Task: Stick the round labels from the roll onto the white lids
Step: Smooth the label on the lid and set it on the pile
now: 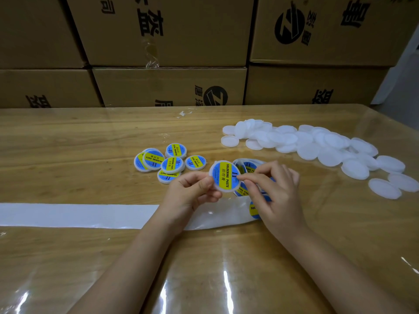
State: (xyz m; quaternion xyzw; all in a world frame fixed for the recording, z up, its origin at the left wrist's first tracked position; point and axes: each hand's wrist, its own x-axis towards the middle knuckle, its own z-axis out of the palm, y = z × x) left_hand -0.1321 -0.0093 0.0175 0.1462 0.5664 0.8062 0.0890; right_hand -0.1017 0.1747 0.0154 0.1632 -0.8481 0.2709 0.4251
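Lid: round white plastic lid is being held just above the wooden worktop.
Label: a glossy blue label with a yellow band is covering its face.
Left hand: fingers are pinching the left rim.
Right hand: fingers are pinching the right edge.
Strip: lying flat, white, under the wrists.
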